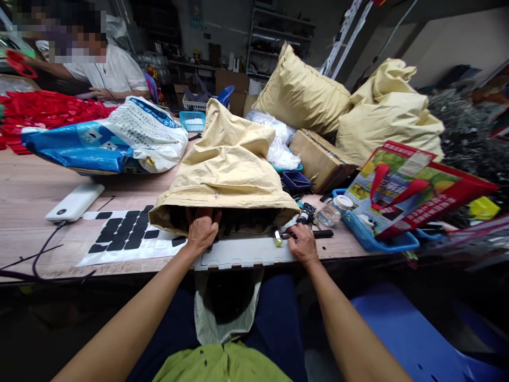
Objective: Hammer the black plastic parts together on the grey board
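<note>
A yellow cloth bag (234, 170) lies on the table with its dark mouth facing me. My left hand (202, 232) reaches into that mouth, thumb and fingers apart, fingertips hidden in shadow. Dark contents inside are too dim to name. Under the bag's mouth is a flat, pale grey board (246, 253) with a notched front edge. At its right end my right hand (304, 243) is closed, with curled fingers. Whatever it grips is hidden. Close against it lies a hammer-like tool with a black handle (324, 233) and a yellow-green end (277, 237).
Left are a sheet of black stickers (129, 228), a white power bank (75, 202) and a blue-white sack (119, 140). Right are a clear jar (329, 214) and a blue basket (369, 236) holding a red shopping bag (413, 185). A person (115, 69) sits at the far left.
</note>
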`<state>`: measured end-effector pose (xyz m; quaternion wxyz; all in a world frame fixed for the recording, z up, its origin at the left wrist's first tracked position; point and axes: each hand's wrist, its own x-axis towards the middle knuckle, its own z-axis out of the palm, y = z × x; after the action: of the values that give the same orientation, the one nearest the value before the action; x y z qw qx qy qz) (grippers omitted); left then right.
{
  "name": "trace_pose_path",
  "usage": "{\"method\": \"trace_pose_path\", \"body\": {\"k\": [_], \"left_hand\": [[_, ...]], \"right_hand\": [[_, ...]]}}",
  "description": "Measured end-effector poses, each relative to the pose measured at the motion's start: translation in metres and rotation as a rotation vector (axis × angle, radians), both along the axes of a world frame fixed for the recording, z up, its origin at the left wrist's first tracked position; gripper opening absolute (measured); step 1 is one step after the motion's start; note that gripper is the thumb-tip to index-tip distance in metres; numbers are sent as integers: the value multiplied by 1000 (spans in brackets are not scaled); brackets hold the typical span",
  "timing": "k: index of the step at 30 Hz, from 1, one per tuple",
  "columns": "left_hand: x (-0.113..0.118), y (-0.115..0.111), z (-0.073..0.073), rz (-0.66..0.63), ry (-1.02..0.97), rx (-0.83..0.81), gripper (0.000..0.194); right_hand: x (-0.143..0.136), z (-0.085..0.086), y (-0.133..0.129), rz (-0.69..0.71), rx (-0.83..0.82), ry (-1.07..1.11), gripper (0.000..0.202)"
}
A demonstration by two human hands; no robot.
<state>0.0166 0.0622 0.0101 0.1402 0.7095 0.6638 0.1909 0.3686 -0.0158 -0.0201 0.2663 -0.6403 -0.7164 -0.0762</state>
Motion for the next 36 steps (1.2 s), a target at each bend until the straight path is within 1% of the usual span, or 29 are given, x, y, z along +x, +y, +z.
{"method": "trace_pose_path", "body": {"k": [1, 2, 5, 6, 8, 10, 12, 14, 17, 19, 21, 23, 25, 28, 32, 34, 36], "left_hand": [[-4, -5, 0, 1, 27, 17, 44], [-8, -12, 0, -10, 61, 78, 42], [-19, -39, -4, -104, 102, 346, 34], [-21, -49, -5, -149, 98, 402, 31], [-24, -68, -9, -233, 78, 419, 28], [-27, -78, -13, -300, 58, 352, 25], [-30, -80, -17, -346, 49, 280, 23], [-35, -74, -18, -359, 50, 253, 24], [-42, -66, -16, -321, 28, 272, 28], [-43, -67, -15, -311, -26, 270, 29], [-36, -73, -14, -345, -109, 236, 28], [-24, -81, -15, -392, -173, 192, 27], [-10, -86, -16, -407, -188, 169, 25], [5, -83, -18, -391, -182, 163, 21], [8, -74, -21, -400, -202, 152, 21], [6, -71, -22, -416, -214, 146, 20], [4, -69, -23, -427, -229, 125, 19]], "right_hand": [[0, 0, 0, 0, -1, -1, 17], [0, 0, 0, 1, -1, -2, 17], [-1, 1, 0, 0, -3, -3, 18], [-1, 1, 0, -1, -3, -3, 18], [-1, 1, 0, -4, -2, -5, 19], [0, 0, 0, -5, -3, -7, 19], [0, 0, 0, -4, -4, -9, 20], [0, -1, 1, -4, -3, -9, 20], [0, -1, 1, -4, 0, -5, 19], [0, -1, 1, -6, -1, -1, 18], [-1, -1, 1, -9, -7, 0, 18], [-1, 0, 1, -13, -16, -3, 18], [-2, 1, 0, -20, -27, -8, 18], [-4, 3, -2, -41, -36, -16, 17], [-4, 4, -4, -83, -38, -9, 18], [-2, 6, -3, -74, -54, -1, 16], [1, 10, -3, -36, -80, 6, 15]]}}
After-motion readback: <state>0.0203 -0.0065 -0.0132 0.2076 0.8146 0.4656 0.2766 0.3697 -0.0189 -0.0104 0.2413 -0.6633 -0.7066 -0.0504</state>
